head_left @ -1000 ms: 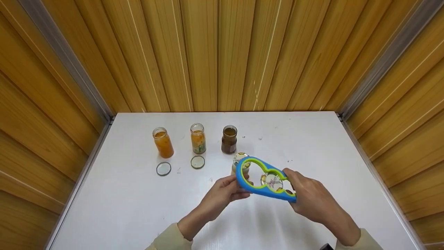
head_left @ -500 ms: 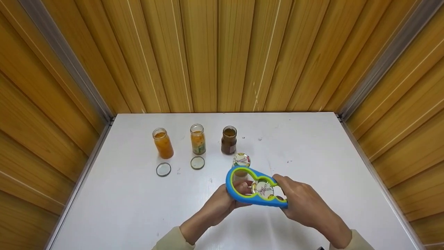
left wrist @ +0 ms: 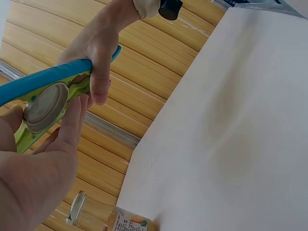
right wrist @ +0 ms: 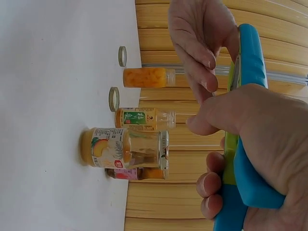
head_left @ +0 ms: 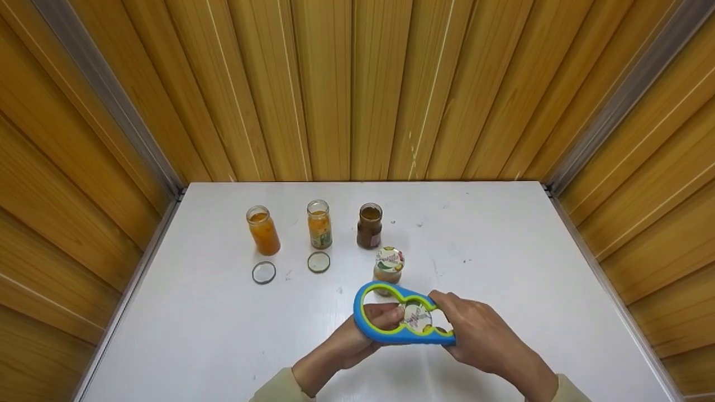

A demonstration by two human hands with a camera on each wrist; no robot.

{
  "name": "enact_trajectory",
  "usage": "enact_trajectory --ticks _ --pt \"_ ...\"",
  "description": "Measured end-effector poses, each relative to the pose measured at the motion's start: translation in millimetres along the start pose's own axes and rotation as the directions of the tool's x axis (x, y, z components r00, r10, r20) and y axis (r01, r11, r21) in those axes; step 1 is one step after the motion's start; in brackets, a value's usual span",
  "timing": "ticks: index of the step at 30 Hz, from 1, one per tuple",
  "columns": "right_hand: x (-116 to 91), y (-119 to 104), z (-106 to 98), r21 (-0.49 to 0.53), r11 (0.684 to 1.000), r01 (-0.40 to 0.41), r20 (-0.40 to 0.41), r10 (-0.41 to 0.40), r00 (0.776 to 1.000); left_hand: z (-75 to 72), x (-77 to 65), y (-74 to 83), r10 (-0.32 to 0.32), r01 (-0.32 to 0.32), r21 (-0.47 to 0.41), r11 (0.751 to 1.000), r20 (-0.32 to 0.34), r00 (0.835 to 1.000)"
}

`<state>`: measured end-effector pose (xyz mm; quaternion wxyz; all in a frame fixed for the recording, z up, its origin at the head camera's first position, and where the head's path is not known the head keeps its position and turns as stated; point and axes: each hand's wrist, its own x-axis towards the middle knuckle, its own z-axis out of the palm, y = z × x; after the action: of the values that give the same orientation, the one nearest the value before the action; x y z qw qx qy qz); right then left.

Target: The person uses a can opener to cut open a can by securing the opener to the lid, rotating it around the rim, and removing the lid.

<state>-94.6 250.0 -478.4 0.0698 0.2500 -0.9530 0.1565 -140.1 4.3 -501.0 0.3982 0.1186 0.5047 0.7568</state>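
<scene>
"Where's the lid, and who has it?"

"The round metal lid with a printed white top (head_left: pixel 418 317) sits between the two grips, above the surface (head_left: pixel 503 234), in a notch of the blue jar opener with lime-green lining (head_left: pixel 402 336). The left grip (head_left: pixel 354 341) pinches it from beneath, thumb at one edge, fingers at the other; the right grip (head_left: pixel 483 335) is clenched round the opener's handle end."

"What could spoil that?"

"I'd worry about it popping loose. A lopsided pull from the left while the right slackens could send it dropping. Squeeze harder on the right instead, and it could jam, or a left fingertip might get nipped."

"Anything close enough to knock?"

"The clear glass jar with a fruit-printed cap and pale yellow contents (head_left: pixel 386 275), just ahead of the left grip. A low forward sweep could tip it towards the small open glass jar of brown contents (head_left: pixel 369 229) beyond."

"And farther out?"

"Ahead and leftward of the left grip stand an open glass jar with a green label (head_left: pixel 320 229) and a taller-looking open glass jar of orange contents (head_left: pixel 265 234). Uncapped, they'd likely spill if jolted."
</scene>
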Motion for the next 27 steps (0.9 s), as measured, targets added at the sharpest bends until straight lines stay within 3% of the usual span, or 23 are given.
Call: enact_trajectory --ticks 10,27 --pt "-0.7 -1.2 6.4 0.001 0.999 0.040 -0.013 -0.040 0.999 -0.4 -0.8 -4.8 -0.007 0.007 -0.013 1.000 -0.019 1.000" --pt "-5.8 -0.7 10.5 0.035 0.999 0.029 0.011 -0.030 1.000 2.1 -2.5 -5.9 -0.061 0.060 -0.060 0.996 -0.021 0.998"
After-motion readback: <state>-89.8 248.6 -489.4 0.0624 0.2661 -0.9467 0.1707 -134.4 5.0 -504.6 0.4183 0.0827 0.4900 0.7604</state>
